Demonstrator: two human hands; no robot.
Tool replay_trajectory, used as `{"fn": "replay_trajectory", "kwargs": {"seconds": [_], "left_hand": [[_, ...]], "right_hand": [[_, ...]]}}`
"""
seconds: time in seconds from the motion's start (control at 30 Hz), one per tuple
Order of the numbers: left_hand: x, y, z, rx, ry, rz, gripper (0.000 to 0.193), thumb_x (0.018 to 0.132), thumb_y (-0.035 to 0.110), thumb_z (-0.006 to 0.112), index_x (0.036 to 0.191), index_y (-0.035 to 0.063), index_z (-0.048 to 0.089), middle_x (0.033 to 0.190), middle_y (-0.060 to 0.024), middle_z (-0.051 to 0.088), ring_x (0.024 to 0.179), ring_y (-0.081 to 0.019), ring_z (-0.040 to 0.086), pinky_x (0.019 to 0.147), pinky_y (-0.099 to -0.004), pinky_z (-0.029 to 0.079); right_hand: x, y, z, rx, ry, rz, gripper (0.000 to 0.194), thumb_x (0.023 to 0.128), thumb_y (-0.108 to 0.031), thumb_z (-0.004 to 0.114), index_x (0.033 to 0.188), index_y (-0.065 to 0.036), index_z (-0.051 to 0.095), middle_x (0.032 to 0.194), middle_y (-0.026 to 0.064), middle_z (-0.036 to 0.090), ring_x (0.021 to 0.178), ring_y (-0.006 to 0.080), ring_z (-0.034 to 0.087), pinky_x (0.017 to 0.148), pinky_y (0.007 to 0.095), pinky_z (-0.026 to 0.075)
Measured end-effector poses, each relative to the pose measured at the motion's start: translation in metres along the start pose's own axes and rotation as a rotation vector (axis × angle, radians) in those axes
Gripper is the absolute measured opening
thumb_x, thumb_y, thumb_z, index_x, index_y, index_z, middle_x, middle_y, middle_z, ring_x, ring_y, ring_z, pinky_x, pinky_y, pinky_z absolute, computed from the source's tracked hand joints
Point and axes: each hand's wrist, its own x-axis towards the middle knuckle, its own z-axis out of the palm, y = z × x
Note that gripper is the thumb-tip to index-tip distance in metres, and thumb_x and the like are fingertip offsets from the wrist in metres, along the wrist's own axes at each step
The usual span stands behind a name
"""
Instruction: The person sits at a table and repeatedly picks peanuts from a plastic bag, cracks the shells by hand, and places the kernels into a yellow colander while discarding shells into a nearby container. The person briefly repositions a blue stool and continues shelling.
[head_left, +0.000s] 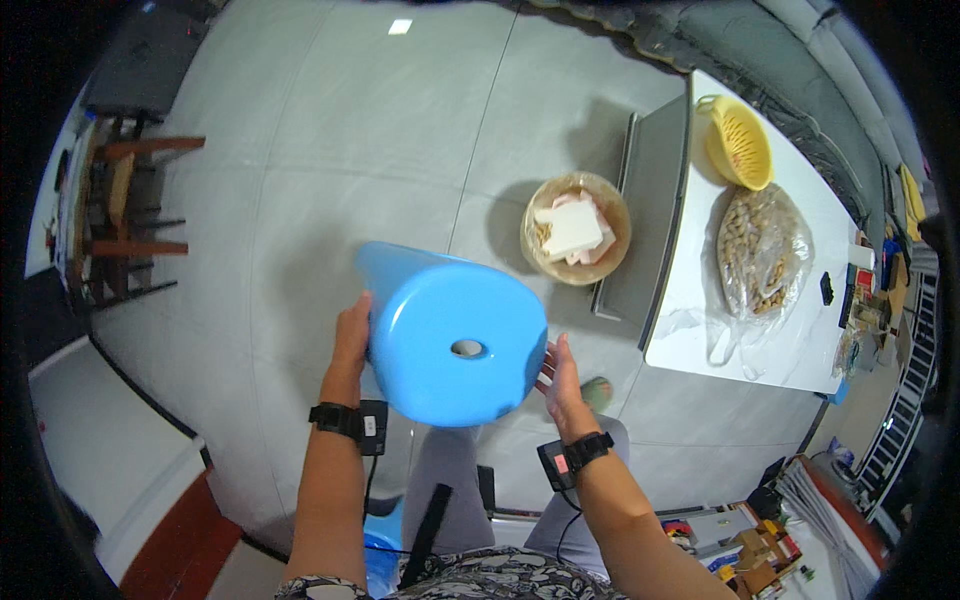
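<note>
A blue plastic stool (457, 315) with an oval hole in its seat is held in front of me, seat facing up towards the camera. My left hand (351, 330) grips its left side, with the fingers mostly hidden. On the opposite side, my right hand (561, 375) presses against the edge with its fingertips partly behind the plastic. Black straps carrying small boxes with cables circle both wrists. Beyond the stool on the right, a lined waste bin (536, 244) holds white and pinkish pieces.
Right of the bin is a white-topped table (675, 330) bearing a yellow colander (739, 142), a clear plastic bag of peanuts (757, 255) and a small black object (826, 289). A dark sofa borders the far right. Wooden chairs (142, 195) stand at left.
</note>
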Motion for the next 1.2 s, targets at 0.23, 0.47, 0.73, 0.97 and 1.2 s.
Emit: {"fn": "replay_trajectory", "kwargs": {"seconds": [0.23,0.47,0.73,0.97,1.2], "left_hand": [[0.049,0.177,-0.026,-0.199,0.118,0.127,0.057,0.091,0.043,0.047,0.103,-0.0112,0.058,0.097,-0.0176,0.062,0.082,-0.0234,0.060,0.073,-0.0346,0.048],[0.169,0.297,0.044,-0.011,0.076,0.186,0.059,0.093,0.045,0.041,0.107,-0.0106,0.056,0.102,-0.0185,0.061,0.088,-0.0263,0.059,0.080,-0.0382,0.046],[0.273,0.371,0.161,0.077,-0.189,0.224,0.056,0.095,0.041,0.039,0.115,-0.0100,0.051,0.112,-0.0182,0.058,0.098,-0.0272,0.057,0.088,-0.0368,0.044],[0.326,0.405,0.236,0.304,-0.320,0.212,0.051,0.097,0.039,0.035,0.122,-0.0030,0.047,0.118,-0.0179,0.054,0.104,-0.0273,0.054,0.091,-0.0384,0.043],[0.340,0.424,0.273,0.470,-0.474,0.238,0.051,0.097,0.038,0.032,0.131,-0.0002,0.039,0.131,-0.0170,0.046,0.116,-0.0293,0.046,0.101,-0.0388,0.035]], "right_hand": [[0.041,-0.114,0.082,0.271,-0.126,-0.130,0.067,0.091,-0.057,0.030,0.131,-0.003,0.039,0.124,0.0104,0.047,0.117,0.0230,0.038,0.100,0.0460,0.025],[0.117,-0.161,0.081,0.738,-0.011,-0.025,0.050,0.095,-0.039,0.040,0.127,-0.001,0.039,0.108,0.0091,0.055,0.096,0.0217,0.053,0.084,0.0385,0.045],[0.210,-0.118,0.053,1.058,0.433,0.042,0.045,0.093,-0.034,0.047,0.120,0.002,0.042,0.107,0.0139,0.052,0.089,0.0280,0.056,0.072,0.0374,0.051],[0.291,-0.052,0.059,1.068,0.727,0.166,0.030,0.089,-0.025,0.053,0.097,0.004,0.053,0.080,0.0150,0.058,0.057,0.0216,0.056,0.050,0.0323,0.051],[0.334,-0.041,0.096,1.290,0.825,0.101,0.022,0.085,-0.006,0.050,0.094,0.014,0.052,0.079,0.0197,0.059,0.060,0.0252,0.062,0.047,0.0319,0.055]]}}
